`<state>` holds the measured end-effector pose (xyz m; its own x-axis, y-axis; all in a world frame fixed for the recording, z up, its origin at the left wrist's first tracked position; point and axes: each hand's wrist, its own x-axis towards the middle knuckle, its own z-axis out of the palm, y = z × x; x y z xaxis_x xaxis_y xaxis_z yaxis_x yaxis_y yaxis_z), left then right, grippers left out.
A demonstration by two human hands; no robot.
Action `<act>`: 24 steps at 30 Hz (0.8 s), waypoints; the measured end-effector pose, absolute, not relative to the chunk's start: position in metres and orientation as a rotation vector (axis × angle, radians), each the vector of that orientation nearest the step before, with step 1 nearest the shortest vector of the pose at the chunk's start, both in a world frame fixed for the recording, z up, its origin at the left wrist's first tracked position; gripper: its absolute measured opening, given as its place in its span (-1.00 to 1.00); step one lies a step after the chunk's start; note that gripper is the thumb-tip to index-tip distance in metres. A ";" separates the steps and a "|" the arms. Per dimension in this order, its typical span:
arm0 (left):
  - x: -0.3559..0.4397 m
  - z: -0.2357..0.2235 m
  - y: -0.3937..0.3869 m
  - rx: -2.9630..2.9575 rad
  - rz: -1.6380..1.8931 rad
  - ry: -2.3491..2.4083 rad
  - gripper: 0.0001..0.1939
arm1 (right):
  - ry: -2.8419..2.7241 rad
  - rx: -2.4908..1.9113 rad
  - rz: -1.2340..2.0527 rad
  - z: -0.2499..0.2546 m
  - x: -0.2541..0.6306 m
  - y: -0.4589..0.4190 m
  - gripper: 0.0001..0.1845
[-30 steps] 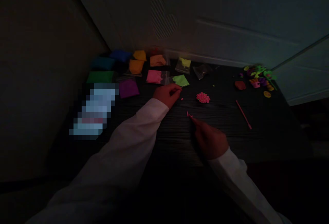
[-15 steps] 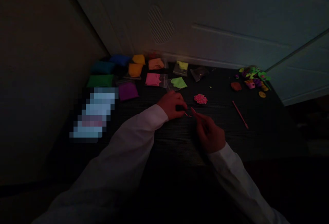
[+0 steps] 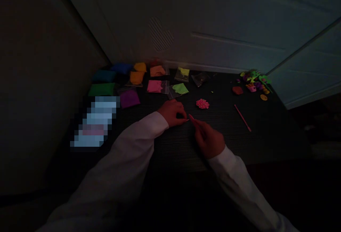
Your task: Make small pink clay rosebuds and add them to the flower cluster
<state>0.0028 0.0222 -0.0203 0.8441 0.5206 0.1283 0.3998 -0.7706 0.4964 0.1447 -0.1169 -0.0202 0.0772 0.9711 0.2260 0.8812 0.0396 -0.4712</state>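
Note:
My left hand (image 3: 174,113) rests on the dark table with thumb and finger closed around a tiny pale pink strip (image 3: 187,119), probably clay, whose end pokes out past the fingertips. Close by on its right, my right hand (image 3: 210,139) is closed around a slim pink modelling tool (image 3: 192,118), its tip pointing at the strip. Whether tip and strip touch, I cannot tell. Just beyond the hands lies a bumpy pink clay cluster (image 3: 203,104). A second thin pink tool (image 3: 242,118) lies apart at the right.
Bags of coloured clay line the back, among them pink (image 3: 155,86), light green (image 3: 180,88), purple (image 3: 129,97) and green (image 3: 102,89). A pixelated bright screen (image 3: 94,122) lies at left. Small colourful clay figures (image 3: 257,81) and a reddish lump (image 3: 237,90) sit at the far right.
The view has shifted slightly. My left fingers have closed on the small pink strip, which showed as small pieces at the fingertips before. The tool stays in my right hand.

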 end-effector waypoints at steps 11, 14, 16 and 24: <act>-0.002 -0.022 0.031 2.470 0.316 0.594 -0.83 | -1.995 -1.838 0.245 -0.026 0.145 -0.116 -0.61; -0.004 -0.020 0.032 2.445 0.330 0.600 -0.85 | -1.995 -1.836 0.244 -0.028 0.145 -0.115 -0.62; -0.004 -0.019 0.032 2.438 0.336 0.609 -0.85 | -1.993 -1.833 0.247 -0.029 0.145 -0.115 -0.62; -0.004 -0.016 0.032 2.340 0.378 0.656 -0.85 | -1.964 -1.804 0.275 -0.026 0.145 -0.116 -0.60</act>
